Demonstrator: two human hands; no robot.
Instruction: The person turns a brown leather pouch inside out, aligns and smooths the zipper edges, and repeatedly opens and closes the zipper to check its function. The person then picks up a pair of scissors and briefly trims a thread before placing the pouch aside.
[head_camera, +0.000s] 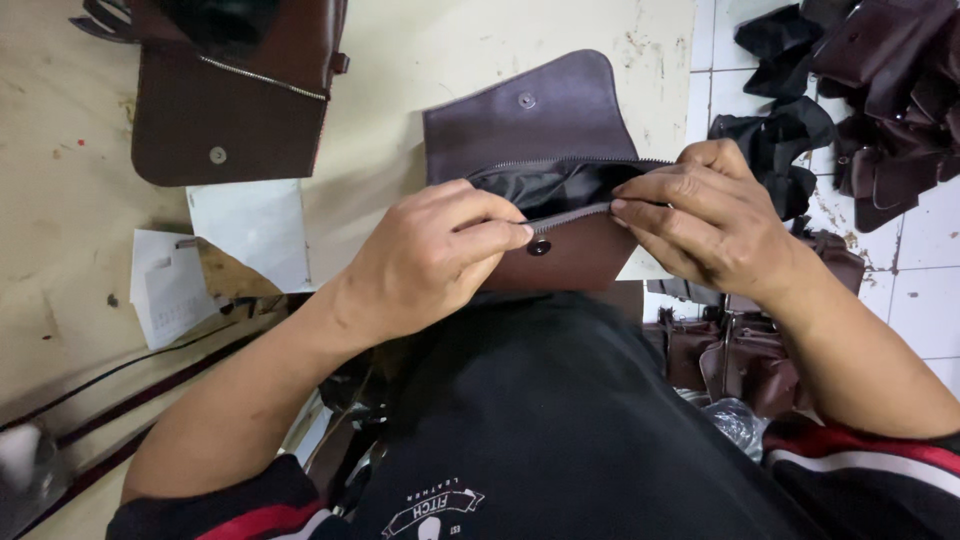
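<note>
A dark brown leather pouch (545, 115) lies at the near edge of the worktable, flap open, with a snap button on the flap and another on its front. Its zipped pocket gapes, showing black lining (540, 185). My left hand (425, 255) pinches the zipper's near edge by the pull, next to the lower snap. My right hand (700, 215) grips the pouch's right end, fingers on the zipper edge.
A second brown bag (225, 110) with a zipper and snap lies at the table's far left. White paper sheets (215, 255) lie near it. Piles of brown and black leather pieces (865, 85) sit on the tiled floor to the right; more bags (745, 350) by my right arm.
</note>
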